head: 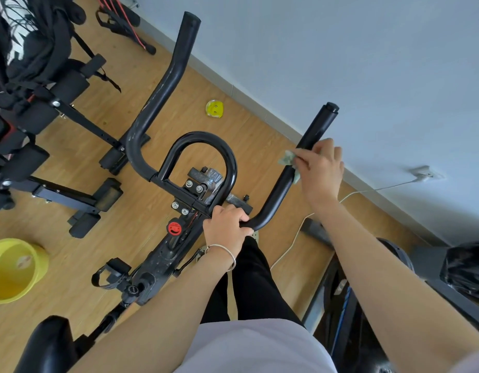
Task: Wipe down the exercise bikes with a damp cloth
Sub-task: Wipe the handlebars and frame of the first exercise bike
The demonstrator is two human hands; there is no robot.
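A right hand (320,170) wraps a cloth (288,158) round the handlebar's (278,191) right arm, fingers (304,155) curled on it. The bar's length runs on beyond them to its tip. The left hand (227,230) grips the handlebar's lower bend.

A home gym: an exercise bike (179,168) and padded weight bench (58,109) crowd a wood-look floor (246,130) beside a plain wall (340,49).
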